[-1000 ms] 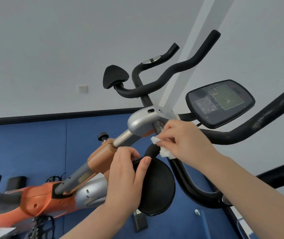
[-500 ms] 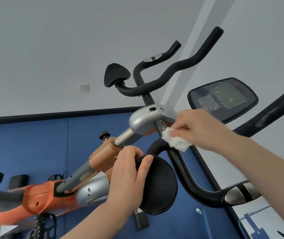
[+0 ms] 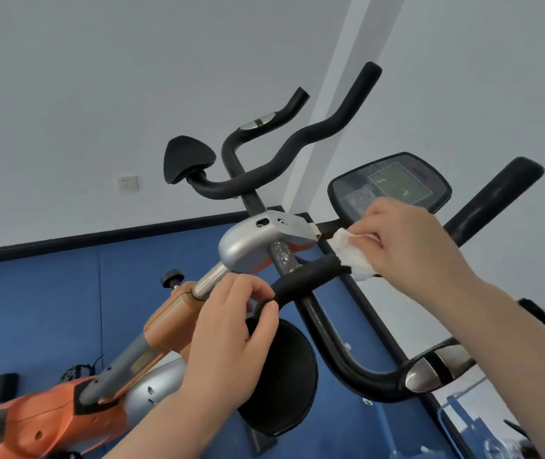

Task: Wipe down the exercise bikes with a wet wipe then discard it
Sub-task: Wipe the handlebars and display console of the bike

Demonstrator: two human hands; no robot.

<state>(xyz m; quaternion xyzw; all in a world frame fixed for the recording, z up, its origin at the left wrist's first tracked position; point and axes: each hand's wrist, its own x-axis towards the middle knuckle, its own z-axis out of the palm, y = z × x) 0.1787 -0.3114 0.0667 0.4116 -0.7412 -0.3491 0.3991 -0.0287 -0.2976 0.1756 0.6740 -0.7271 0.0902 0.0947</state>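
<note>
Blue floor (image 3: 49, 309) beneath bike handlebar (image 3: 307, 276), wet wipe (image 3: 350, 253) against it.

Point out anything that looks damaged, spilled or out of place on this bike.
Nothing stands out as damaged or askew. Shiny droplets or smears sit on the grey stem beside the wet wipe; likely wiping moisture.

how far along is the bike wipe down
Mid-wipe. Droplets on the grey stem suggest it is done. The right hand presses the wet wipe on the black handlebar; the left hand steadies the bar by the elbow pad. Other parts and discarding remain.
</note>
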